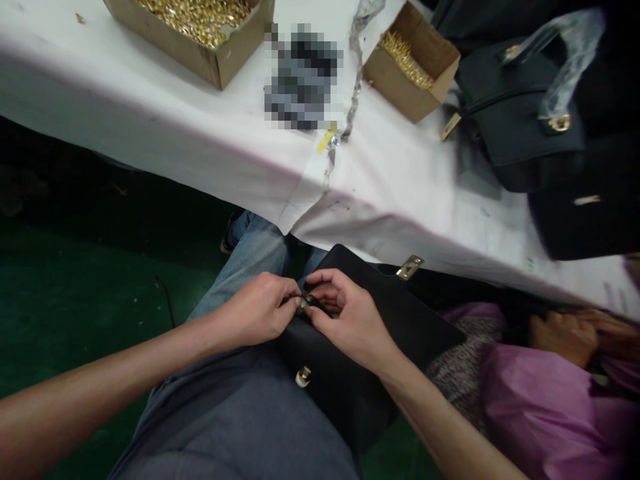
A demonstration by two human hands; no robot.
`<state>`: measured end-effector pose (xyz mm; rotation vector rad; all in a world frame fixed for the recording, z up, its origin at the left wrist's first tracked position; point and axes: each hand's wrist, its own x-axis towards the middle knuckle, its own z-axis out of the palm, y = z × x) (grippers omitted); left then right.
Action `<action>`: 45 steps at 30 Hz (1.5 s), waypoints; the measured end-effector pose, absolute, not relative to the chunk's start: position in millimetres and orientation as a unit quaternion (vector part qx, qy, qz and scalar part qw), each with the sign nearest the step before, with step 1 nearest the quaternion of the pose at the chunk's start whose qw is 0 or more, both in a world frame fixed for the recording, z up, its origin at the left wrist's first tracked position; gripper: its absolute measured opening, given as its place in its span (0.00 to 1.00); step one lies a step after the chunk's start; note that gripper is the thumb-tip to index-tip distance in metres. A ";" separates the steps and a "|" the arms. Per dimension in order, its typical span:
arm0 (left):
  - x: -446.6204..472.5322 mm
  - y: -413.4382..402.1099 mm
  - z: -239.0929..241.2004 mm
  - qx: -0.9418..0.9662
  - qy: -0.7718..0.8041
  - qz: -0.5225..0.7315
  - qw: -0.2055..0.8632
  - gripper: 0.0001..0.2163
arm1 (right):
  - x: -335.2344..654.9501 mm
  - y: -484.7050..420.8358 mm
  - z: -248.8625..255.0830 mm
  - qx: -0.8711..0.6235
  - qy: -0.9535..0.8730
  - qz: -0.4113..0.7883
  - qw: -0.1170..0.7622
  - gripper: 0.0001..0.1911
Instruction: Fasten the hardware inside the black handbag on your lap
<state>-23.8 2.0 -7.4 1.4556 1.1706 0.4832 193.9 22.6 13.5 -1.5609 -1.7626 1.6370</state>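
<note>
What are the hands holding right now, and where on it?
Both hands pinch the top edge of the black bag on the lap: left hand and right hand meet fingertip to fingertip on a small part there, too hidden to identify.

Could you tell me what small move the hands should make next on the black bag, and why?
Probably keep the left hand pinching and let the right hand press the small part home at the bag edge. Both sets of fingertips already meet on one tiny spot there, and the bag rests steady on the lap, so no regrip seems needed.
</note>
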 end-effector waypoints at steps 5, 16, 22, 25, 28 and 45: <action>-20.7 -11.2 -16.2 0.567 0.533 0.254 0.575 0.10 | 187.2 20.4 25.9 -0.563 -0.666 0.484 0.072 0.16; -16.6 -18.0 -28.5 0.548 0.513 0.284 0.597 0.12 | 195.0 21.0 22.3 -0.536 -0.713 0.449 0.063 0.15; -14.4 -21.6 -31.5 0.536 0.507 0.298 0.606 0.13 | 200.9 21.0 33.3 -0.566 -0.682 0.461 0.039 0.13; -12.6 -26.0 -30.8 0.518 0.506 0.307 0.617 0.13 | 206.4 18.8 48.7 -0.577 -0.635 0.513 -0.003 0.12; -12.3 -28.5 -31.5 0.514 0.500 0.316 0.622 0.13 | 207.7 18.6 58.7 -0.568 -0.604 0.557 -0.056 0.16; -8.0 -28.7 -37.1 0.523 0.513 0.322 0.599 0.14 | 197.0 10.8 30.8 -0.633 -0.511 0.580 0.037 0.15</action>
